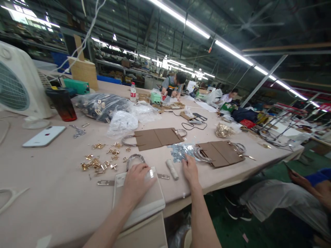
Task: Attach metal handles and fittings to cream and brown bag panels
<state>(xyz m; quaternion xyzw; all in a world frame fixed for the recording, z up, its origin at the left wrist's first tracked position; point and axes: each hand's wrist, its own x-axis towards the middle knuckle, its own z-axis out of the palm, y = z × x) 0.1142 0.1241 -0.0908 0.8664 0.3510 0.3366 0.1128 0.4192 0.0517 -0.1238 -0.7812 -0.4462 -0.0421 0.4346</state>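
Observation:
My left hand (138, 182) lies flat across a cream bag panel (152, 199) near the front edge of the table, fingers over its upper part. A wrapped loop handle (134, 159) rises beyond those fingers. Metal-ended straps stick out on both sides, one of them a left strap (105, 183). My right hand (190, 168) is at the near edge of a pile of small grey-blue pieces (178, 151), its fingers drawn together; what is between the fingertips is hidden. Between the hands lies a pale cylindrical roll (172, 169).
Gold hardware pieces (99, 163) are scattered on the left. Two brown bag panels, a farther panel (157, 137) and a right panel (222, 153), lie beyond. A phone (43, 136), dark cup (62, 103) and fan (20, 82) stand left. A seated person's leg (274, 198) is at right.

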